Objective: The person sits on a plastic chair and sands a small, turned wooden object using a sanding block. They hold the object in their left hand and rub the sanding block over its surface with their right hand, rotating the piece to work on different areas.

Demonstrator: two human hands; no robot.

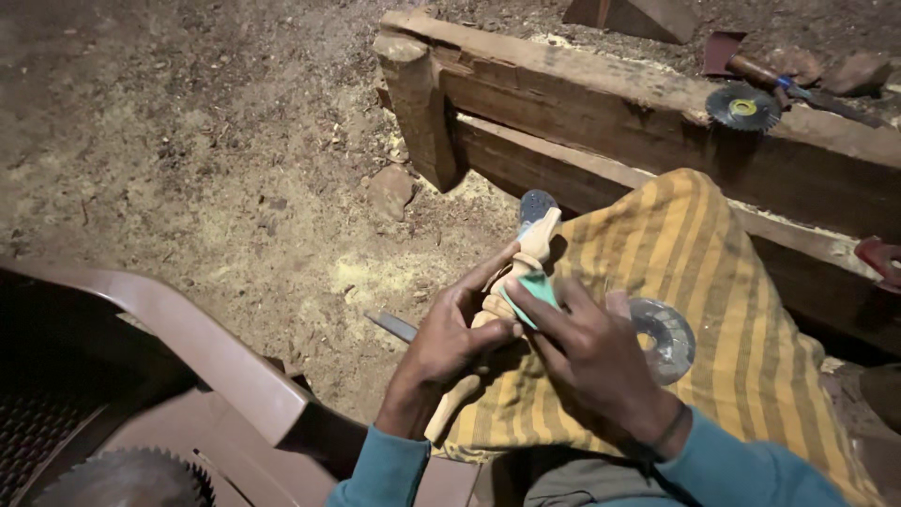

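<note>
Nearest you, at the lower left, a brown plastic chair (178,338) curves past, and a toothed saw blade (127,481) lies at the bottom edge below it. Your teal sleeves lead up to both hands over a yellow striped cloth (741,329) spread across your lap.

Your left hand (450,338) wraps a pale carved wooden piece (526,258), a turned spindle with rounded beads that runs from below your wrist up and away from you. That grip is closed around the middle of the spindle, thumb along its side. Your right hand (591,352) pinches a small folded green sheet of sandpaper (535,291) against the wood, fingers pressed together on it.

By the look of it, you are smoothing the carved beads. The next stroke likely calls for a steady left hold while the paper follows the grooves.

Just beside your right hand, a shiny round disc (666,338) rests on the cloth. A thin metal tool (389,325) pokes out left of your left hand, over the sawdust-covered ground (235,188).

Farther off, a heavy wooden beam (610,103) crosses the view. On it lie a dark cutting disc (743,107) with a yellow centre and a hand tool (770,75) with a wooden handle.
</note>
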